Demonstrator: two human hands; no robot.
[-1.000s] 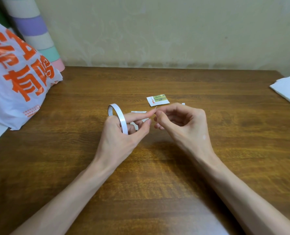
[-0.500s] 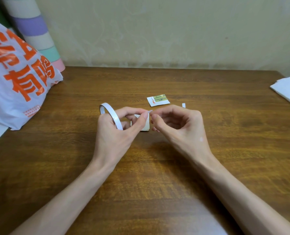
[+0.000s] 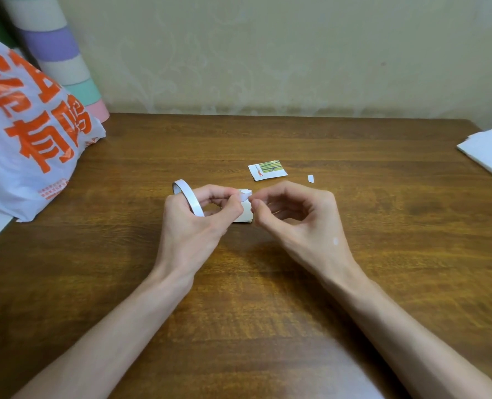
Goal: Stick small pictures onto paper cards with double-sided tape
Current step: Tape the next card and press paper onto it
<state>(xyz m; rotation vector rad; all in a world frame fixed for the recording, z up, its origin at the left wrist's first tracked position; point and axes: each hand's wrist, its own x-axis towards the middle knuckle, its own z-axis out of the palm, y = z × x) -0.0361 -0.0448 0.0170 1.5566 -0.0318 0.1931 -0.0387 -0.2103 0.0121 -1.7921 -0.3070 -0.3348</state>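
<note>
At the centre of the frame, the left hand (image 3: 198, 226) grips a roll of double-sided tape (image 3: 187, 200), the white ring standing on edge above the wooden table (image 3: 253, 306) with the fingers curled through and round it. Its thumb and forefinger pinch the tape end (image 3: 246, 194), a short white tab that sticks out to the right. The right hand (image 3: 299, 223) sits just beside it, its fingers curled, with thumb and forefinger tips brought together right at the tab; I cannot tell whether they actually hold it or only touch it. Below the fingertips of both hands, a small stack of pale paper cards (image 3: 246, 216) lies flat on the table, partly covered by the left hand.

Just above the hands in the frame lies a small picture (image 3: 267, 169), face up, printed with green stalks and an orange mark. A little to its right is a tiny white scrap (image 3: 311, 178). A white plastic bag (image 3: 23, 145) with large orange characters fills the left edge, and a pastel-striped roll (image 3: 63, 53) stands behind it in the upper left corner. A few white sheets (image 3: 489, 152) lie at the right edge of the frame.
</note>
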